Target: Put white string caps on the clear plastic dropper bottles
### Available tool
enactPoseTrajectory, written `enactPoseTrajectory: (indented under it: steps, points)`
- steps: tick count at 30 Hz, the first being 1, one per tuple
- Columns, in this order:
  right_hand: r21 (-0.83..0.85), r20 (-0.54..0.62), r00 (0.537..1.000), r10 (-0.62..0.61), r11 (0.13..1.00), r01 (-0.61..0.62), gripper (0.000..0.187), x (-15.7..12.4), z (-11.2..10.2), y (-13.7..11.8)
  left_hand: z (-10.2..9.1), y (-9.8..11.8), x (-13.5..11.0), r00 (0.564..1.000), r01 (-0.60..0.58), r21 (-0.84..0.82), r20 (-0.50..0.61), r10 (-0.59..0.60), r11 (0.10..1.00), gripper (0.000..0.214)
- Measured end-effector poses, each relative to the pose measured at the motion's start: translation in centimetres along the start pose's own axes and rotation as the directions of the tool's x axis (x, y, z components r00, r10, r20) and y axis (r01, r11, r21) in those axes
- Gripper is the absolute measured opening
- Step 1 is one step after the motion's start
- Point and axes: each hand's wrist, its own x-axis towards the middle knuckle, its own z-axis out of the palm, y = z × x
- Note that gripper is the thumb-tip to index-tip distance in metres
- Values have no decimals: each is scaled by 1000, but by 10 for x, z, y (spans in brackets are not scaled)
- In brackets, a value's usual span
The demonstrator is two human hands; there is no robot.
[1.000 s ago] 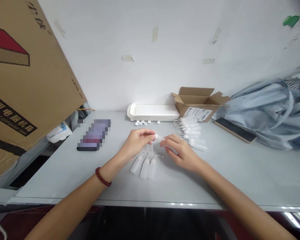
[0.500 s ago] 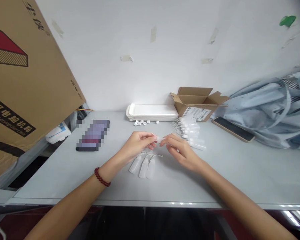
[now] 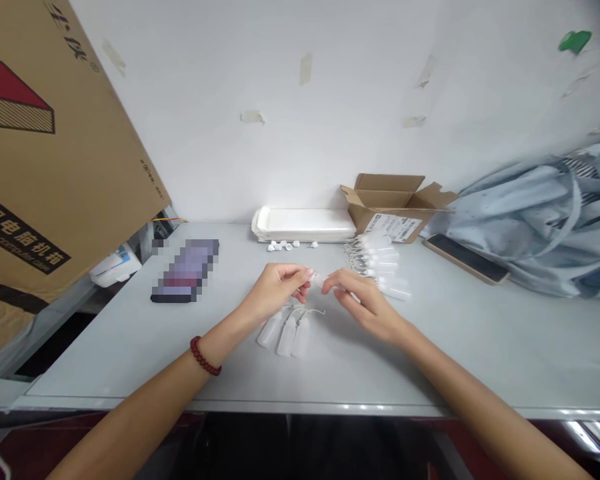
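Note:
My left hand point(image 3: 275, 288) and my right hand point(image 3: 363, 303) meet above the middle of the grey table point(image 3: 130, 333). Between their pinched fingertips is a small translucent squeeze bottle point(image 3: 318, 279); the left fingers grip one end and the right fingers the other. Under my left hand three more small white bottles point(image 3: 286, 333) lie side by side, thin tethers trailing from their necks. A row of several similar bottles point(image 3: 380, 263) lies beyond my right hand.
A white tray stack point(image 3: 305, 225) and small white caps point(image 3: 285, 246) sit at the back. An open cardboard box point(image 3: 395, 207), a dark phone point(image 3: 463, 258) and a blue bag point(image 3: 545, 220) are to the right. A blurred dark device point(image 3: 185, 272) and a big carton point(image 3: 45, 167) are left.
Both hands have drawn slightly closer together around the small bottle, so less of it shows between the fingers. The view shifted a little; nothing else moved.

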Motion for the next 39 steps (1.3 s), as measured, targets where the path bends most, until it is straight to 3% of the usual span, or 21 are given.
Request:
enactPoseTrajectory:
  steps: [14,24,30,39]
  points:
    - [185,30,978,204,961,-206,21,1,-1,-4,-5,1,0,998,-59,-23,32,60,998,24]
    - [240,30,979,200,950,-201,20,1,1,-4,-5,0,-1,1000,-16,-106,12,17,994,25]
    - [236,31,979,202,950,-204,21,0,0,-4,-6,0,-2,994,77,-56,87,-72,995,29]
    - [328,57,962,269,905,-272,17,0,0,-3,-5,4,-1,994,-96,108,57,90,990,26]
